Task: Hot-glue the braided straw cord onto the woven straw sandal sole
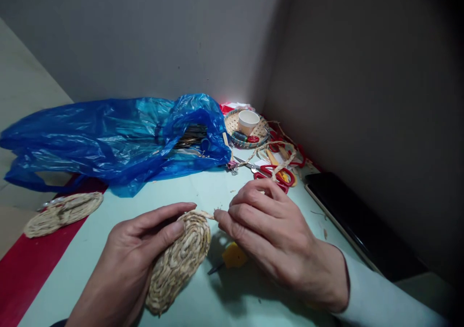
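Note:
An oval coil of braided straw, shaped like a small sole, is held on edge by my left hand, thumb on its near face and fingers behind. From the coil's top end a loose straw braid runs to my right hand, whose fingers are pinched on it. The braid's tail rises past the right hand toward the scissors. Below the right hand lies a tool with a yellow handle and a dark pointed shaft, partly hidden by that hand.
A blue plastic bag holding dark strips lies along the wall. Another straw oval rests at the left on red cloth. Red-handled scissors and a woven basket with a paper cup stand behind. A dark phone-like slab lies right.

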### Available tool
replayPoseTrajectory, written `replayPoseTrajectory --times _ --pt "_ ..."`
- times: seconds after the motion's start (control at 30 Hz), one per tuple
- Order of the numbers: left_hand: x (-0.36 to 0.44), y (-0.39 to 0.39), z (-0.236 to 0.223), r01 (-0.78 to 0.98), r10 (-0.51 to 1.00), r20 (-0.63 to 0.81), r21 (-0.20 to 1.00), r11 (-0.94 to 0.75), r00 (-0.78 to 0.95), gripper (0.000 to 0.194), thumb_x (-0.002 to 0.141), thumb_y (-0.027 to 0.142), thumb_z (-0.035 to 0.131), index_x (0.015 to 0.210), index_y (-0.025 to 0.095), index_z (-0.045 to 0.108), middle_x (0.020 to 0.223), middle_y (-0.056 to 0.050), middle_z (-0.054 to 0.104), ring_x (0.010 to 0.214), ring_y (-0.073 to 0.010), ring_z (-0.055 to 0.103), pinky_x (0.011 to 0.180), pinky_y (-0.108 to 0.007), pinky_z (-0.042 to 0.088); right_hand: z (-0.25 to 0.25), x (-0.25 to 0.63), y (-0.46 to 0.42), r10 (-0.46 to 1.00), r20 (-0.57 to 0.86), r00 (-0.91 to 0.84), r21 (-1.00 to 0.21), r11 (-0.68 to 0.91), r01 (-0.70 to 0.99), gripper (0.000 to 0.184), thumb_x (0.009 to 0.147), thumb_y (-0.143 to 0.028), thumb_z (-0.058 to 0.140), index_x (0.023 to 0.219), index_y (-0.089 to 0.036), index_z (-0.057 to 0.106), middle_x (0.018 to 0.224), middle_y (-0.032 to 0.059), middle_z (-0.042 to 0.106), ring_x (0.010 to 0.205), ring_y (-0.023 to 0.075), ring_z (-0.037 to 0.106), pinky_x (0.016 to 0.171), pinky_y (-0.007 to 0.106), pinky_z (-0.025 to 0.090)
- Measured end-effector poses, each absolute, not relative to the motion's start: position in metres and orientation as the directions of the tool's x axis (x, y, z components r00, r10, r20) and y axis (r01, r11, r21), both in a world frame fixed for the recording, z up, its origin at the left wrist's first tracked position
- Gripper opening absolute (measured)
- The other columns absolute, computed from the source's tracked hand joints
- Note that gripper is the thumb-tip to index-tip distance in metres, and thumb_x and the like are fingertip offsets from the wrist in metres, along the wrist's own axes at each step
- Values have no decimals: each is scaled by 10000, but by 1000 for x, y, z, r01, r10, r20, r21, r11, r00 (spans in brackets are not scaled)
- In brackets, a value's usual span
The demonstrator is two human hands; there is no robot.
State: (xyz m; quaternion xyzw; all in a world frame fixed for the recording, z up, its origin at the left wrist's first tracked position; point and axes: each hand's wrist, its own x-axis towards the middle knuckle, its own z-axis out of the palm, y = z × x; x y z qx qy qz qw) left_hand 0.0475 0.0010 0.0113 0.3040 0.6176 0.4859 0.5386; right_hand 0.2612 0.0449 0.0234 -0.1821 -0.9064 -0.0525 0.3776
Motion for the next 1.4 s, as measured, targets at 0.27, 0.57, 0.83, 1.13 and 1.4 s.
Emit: replayPoseTrajectory --times 0.27,0.57,0.83,1.13,1.4 --pt "53 -2 14 -260 881 -363 921 290 -304 398 489 305 963 861 235 842 785 -47 814 709 -210 754 590 -186 593 14 253 39 320 714 -623 -65 916 395 270 997 -57 476 910 -38 732 684 57 658 701 178 548 767 383 477" --pt "60 1 13 -294 867 -358 919 263 -345 451 463 274 966 888 202 833 799 -49 813 707 -197 750 604 -188 593 11 247 34 380 709 -594 -128 898 421 324 1002 -38 424 874 -29 722 704 86 647 712 201 545 725 406 474" --pt "63 -1 17 -348 854 -385 900 262 -351 465 440 240 968 881 201 822 782 -35 800 684 -183 738 597 -190 591 1 245 31 427 747 -509 -214 880 424 186 953 -32 543 946 -16 728 716 100 668 720 212 549 733 407 450" --pt "65 -4 17 -441 820 -439 858 263 -366 591 419 208 986 980 216 798 861 -50 804 732 -205 745 654 -222 610 -6 239 26 486 719 -497 -301 862 408 267 1005 -54 420 1106 -37 667 792 100 674 772 208 530 782 415 456" --pt "69 -4 16 -477 787 -466 842 253 -405 565 372 188 982 909 207 809 915 -63 808 855 -276 761 639 -233 617 -9 237 24 539 680 -497 -376 838 394 289 960 -21 447 1162 -15 653 841 105 658 798 218 528 807 421 438"
